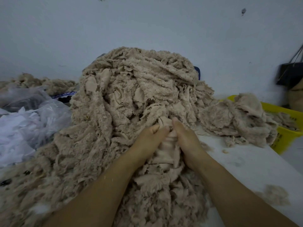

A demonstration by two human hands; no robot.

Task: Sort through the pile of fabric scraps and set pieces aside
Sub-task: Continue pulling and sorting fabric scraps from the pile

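A tall pile of beige fleece scraps (139,89) fills the middle of the table and spills toward me. My left hand (147,141) and my right hand (185,140) lie side by side at the foot of the pile, both gripping one smooth beige fabric piece (167,145) bunched between them. My fingertips are buried in the cloth. A smaller stack of beige scraps (232,120) lies to the right, partly over the rim of a yellow bin (282,138).
Clear plastic bags with white material (24,122) lie at the left. More beige scraps (37,82) sit at the back left. A bare white table surface (246,164) shows at the right, with a fluff tuft (272,194). A dark bag (290,74) hangs on the wall at the right.
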